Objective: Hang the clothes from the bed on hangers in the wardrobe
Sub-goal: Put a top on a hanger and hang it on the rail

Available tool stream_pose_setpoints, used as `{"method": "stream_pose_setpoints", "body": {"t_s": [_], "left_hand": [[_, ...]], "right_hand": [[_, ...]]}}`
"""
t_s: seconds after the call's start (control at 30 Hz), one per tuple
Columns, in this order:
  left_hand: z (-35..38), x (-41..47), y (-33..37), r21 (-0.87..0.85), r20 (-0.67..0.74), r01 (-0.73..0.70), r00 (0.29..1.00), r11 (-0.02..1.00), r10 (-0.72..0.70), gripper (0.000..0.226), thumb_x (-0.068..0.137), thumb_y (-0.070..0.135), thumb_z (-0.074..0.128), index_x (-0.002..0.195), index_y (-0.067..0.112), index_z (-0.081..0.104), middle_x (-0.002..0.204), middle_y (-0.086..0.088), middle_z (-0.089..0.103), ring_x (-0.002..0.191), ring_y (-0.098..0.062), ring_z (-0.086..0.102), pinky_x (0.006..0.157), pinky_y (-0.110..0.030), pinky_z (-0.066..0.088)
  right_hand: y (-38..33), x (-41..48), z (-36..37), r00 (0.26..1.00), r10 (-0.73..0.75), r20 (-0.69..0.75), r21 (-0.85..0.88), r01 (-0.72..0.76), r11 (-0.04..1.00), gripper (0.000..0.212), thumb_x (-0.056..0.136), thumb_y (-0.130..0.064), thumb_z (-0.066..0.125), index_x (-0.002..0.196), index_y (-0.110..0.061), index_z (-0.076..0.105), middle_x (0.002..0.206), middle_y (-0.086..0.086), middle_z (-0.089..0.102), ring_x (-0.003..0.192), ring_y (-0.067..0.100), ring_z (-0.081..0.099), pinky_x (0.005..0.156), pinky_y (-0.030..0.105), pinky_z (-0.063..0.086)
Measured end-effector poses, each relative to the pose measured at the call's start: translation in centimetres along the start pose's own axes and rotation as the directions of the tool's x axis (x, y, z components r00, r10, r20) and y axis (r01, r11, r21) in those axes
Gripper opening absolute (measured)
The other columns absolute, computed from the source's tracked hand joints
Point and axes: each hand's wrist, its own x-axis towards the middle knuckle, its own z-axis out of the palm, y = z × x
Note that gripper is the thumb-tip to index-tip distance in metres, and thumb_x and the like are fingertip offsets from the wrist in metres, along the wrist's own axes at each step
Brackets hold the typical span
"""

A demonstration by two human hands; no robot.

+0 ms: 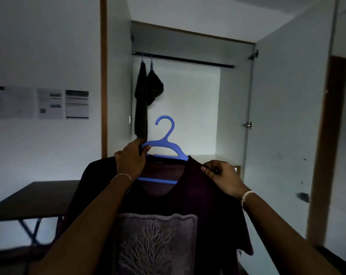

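A dark maroon T-shirt (198, 201) with a pale tree print hangs in front of me on a blue plastic hanger (164, 144). My left hand (131, 159) grips the hanger's left arm together with the shirt's shoulder. My right hand (221, 178) pinches the shirt's right shoulder fabric beside the hanger's right end. The hanger's hook points up, below the wardrobe rail (184, 59). The open wardrobe (190, 108) stands straight ahead.
Two dark garments (146, 92) hang at the rail's left end. The wardrobe's right door (287, 116) stands open. A dark table (29, 197) is at the left, and papers (41, 103) are stuck on the wall.
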Motion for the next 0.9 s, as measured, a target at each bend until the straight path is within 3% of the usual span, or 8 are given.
{"method": "stream_pose_setpoints", "body": {"t_s": [0.13,0.23,0.37,0.43,0.6,0.7,0.8,0.9], "left_hand": [[7.0,4.0,0.2,-0.036,-0.014,-0.021,1.0,0.999,0.02,0.022,0.098,0.034,0.05,0.112,0.021,0.06,0.101,0.0,0.068,0.098,-0.023,0.062,0.096,-0.046,0.042],[13.2,7.3,0.2,-0.047,-0.031,-0.019,0.999,0.999,0.018,0.023,0.097,0.032,0.052,0.112,0.017,0.061,0.101,-0.004,0.068,0.096,-0.025,0.063,0.094,-0.04,0.043],[21.2,13.1,0.5,-0.048,-0.046,0.038,0.998,0.998,-0.04,0.023,0.097,0.034,0.051,0.11,0.018,0.06,0.106,-0.003,0.067,0.104,-0.025,0.06,0.109,-0.059,0.027],[24.6,16.2,0.7,-0.044,-0.06,0.08,0.995,0.996,-0.082,0.024,0.098,0.033,0.05,0.113,0.018,0.06,0.109,-0.003,0.066,0.108,-0.025,0.058,0.112,-0.06,0.019],[30.6,22.9,-0.7,-0.086,-0.088,0.089,0.991,0.992,-0.096,0.021,0.096,0.032,0.053,0.11,0.017,0.06,0.099,-0.005,0.067,0.099,-0.031,0.061,0.098,-0.064,0.038],[33.0,26.3,-1.3,-0.065,-0.117,0.088,0.989,0.994,-0.095,0.02,0.096,0.031,0.054,0.107,0.016,0.06,0.09,-0.002,0.063,0.095,-0.032,0.061,0.094,-0.066,0.039],[35.0,30.3,-1.8,-0.057,-0.18,0.056,0.982,0.997,-0.066,0.022,0.096,0.033,0.052,0.107,0.016,0.059,0.096,-0.005,0.064,0.095,-0.03,0.061,0.092,-0.065,0.041],[36.5,34.5,-1.8,-0.074,-0.238,0.008,0.971,0.997,-0.025,0.024,0.097,0.027,0.052,0.111,0.011,0.063,0.106,-0.011,0.065,0.101,-0.03,0.059,0.093,-0.051,0.045]], "right_hand": [[5.1,3.8,-1.9,0.998,0.061,-0.034,0.23,-0.051,0.972,0.011,0.085,-0.025,0.072,0.09,-0.016,0.076,0.086,-0.001,0.076,0.089,0.019,0.071,0.084,0.037,0.057],[9.5,7.2,-3.2,0.989,0.145,-0.026,0.533,-0.109,0.839,0.018,0.081,-0.007,0.073,0.099,0.0,0.073,0.095,0.015,0.074,0.097,0.032,0.069,0.084,0.034,0.057],[15.4,13.5,-4.7,0.965,0.258,0.037,0.752,-0.197,0.629,0.033,0.079,-0.008,0.071,0.111,0.0,0.069,0.106,0.019,0.071,0.1,0.03,0.068,0.084,0.032,0.057],[18.1,17.0,-5.0,0.957,0.28,0.073,0.802,-0.223,0.554,0.037,0.079,-0.013,0.071,0.114,-0.002,0.069,0.11,0.019,0.07,0.103,0.03,0.068,0.086,0.034,0.057],[21.6,24.2,-5.4,0.968,0.187,0.168,0.861,-0.236,0.45,0.035,0.092,-0.022,0.058,0.124,-0.011,0.064,0.119,0.016,0.067,0.113,0.027,0.064,0.094,0.036,0.052],[22.7,27.9,-5.3,0.977,0.117,0.18,0.87,-0.214,0.444,0.036,0.096,-0.028,0.051,0.127,-0.015,0.062,0.123,0.012,0.066,0.116,0.025,0.062,0.098,0.037,0.049],[23.5,32.0,-5.0,0.983,0.123,0.137,0.881,-0.178,0.439,0.033,0.096,-0.029,0.051,0.121,-0.014,0.066,0.118,0.014,0.068,0.111,0.027,0.065,0.094,0.039,0.052],[23.7,36.2,-4.4,0.993,0.112,0.045,0.871,-0.094,0.482,0.03,0.095,-0.027,0.053,0.116,-0.013,0.068,0.111,0.013,0.071,0.105,0.027,0.068,0.091,0.038,0.054]]}}
